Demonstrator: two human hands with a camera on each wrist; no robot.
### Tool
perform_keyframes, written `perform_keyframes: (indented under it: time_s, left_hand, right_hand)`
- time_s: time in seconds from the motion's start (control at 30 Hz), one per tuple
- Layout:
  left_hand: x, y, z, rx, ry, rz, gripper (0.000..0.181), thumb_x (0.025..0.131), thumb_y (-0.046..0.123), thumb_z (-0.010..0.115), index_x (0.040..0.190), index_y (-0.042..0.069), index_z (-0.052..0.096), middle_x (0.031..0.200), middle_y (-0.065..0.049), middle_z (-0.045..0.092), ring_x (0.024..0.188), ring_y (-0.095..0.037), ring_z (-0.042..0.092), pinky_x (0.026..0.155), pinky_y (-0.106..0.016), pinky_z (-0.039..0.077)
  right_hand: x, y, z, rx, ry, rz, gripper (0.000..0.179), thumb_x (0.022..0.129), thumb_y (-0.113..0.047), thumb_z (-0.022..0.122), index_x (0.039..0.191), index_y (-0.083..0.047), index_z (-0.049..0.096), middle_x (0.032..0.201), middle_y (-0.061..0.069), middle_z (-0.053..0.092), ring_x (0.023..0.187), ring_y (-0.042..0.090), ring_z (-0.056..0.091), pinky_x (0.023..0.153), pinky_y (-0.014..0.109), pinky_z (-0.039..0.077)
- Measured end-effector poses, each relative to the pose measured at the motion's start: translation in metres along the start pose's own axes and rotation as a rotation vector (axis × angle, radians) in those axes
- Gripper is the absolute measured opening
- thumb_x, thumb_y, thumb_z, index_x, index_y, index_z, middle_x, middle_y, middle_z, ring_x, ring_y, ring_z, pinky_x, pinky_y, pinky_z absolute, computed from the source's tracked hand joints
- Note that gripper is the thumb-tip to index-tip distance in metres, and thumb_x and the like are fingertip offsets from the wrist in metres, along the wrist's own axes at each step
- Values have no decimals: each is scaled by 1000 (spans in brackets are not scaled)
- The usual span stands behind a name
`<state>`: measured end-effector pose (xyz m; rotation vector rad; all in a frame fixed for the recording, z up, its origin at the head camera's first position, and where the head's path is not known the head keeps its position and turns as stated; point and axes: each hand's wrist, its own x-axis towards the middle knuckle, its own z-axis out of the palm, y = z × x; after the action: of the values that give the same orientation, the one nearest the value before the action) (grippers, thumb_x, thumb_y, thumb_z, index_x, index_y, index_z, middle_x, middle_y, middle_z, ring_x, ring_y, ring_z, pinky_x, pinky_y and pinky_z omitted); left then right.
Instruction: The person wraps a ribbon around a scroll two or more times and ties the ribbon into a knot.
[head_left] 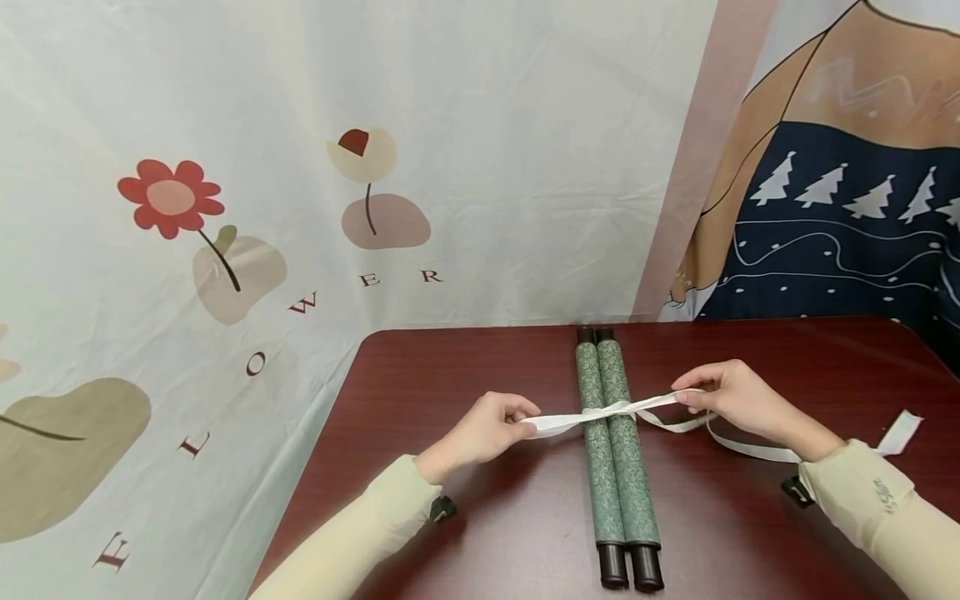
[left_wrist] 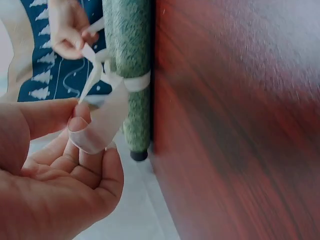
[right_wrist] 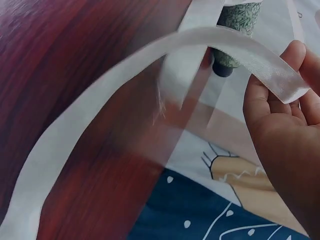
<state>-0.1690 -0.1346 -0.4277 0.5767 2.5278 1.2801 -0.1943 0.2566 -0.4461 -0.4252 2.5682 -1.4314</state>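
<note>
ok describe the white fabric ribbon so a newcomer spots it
On the dark red wood-grain table lie two green patterned rolls. Around their middle runs the white fabric ribbon, pinched by the left hand and right hand. Unlike those rolls, it is flat and plain.

Printed hangings [head_left: 525, 167] behind a reddish table [head_left: 450, 367]
Red flower [head_left: 171, 198] and letters [head_left: 303, 303] at left; white trees [head_left: 822, 187] on navy at right.
</note>
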Motion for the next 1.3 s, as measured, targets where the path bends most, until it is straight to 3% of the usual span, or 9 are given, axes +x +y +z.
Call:
perform_keyframes:
  time_s: [0.23, 0.4, 0.77, 1.0, 1.3]
  left_hand:
    - [-7, -11, -17, -26, -8, -86, 10, 93, 2, 74, 101, 0, 79, 73, 4, 66, 64, -6, 51, 57, -20, 40]
    - [-12, -18, -29, 8, -2, -105, 7, 93, 4, 74, 95, 3, 80, 72, 4, 67, 64, -6, 51, 58, -22, 40]
    - [-23, -33, -60, 14, 64, -147, 5, 91, 6, 78, 94, 3, 82, 79, -2, 74, 70, -10, 60, 64, -26, 49]
    - [-31, -42, -74, 54, 96, -149, 4, 91, 6, 79, 88, 4, 82, 82, -2, 75, 74, -12, 61, 66, -27, 50]
    - [-45, -55, -88, 106, 116, -206, 8, 90, 7, 80, 82, 6, 80, 76, -1, 72, 71, -13, 57, 62, -27, 46]
  right_hand:
    - [-6, 6, -9, -11, 20, 28, 22, 95, -12, 77, 111, 4, 77, 86, 13, 76, 73, 27, 69, 62, 33, 56]
    - [-10, 13, -16, -22, 42, 14, 21, 96, -11, 76, 110, 4, 77, 90, 14, 76, 74, 27, 70, 63, 33, 56]
    - [-22, 24, -27, -73, 87, 50, 26, 96, -20, 78, 110, 2, 78, 84, 13, 75, 70, 19, 65, 51, 29, 40]
    - [-30, 31, -34, -112, 106, 67, 27, 97, -21, 77, 112, 2, 77, 87, 11, 75, 73, 16, 65, 53, 28, 43]
    - [-39, 43, -45, -187, 102, 134, 33, 100, -26, 74, 116, 3, 76, 92, 9, 76, 76, 13, 65, 62, 29, 50]
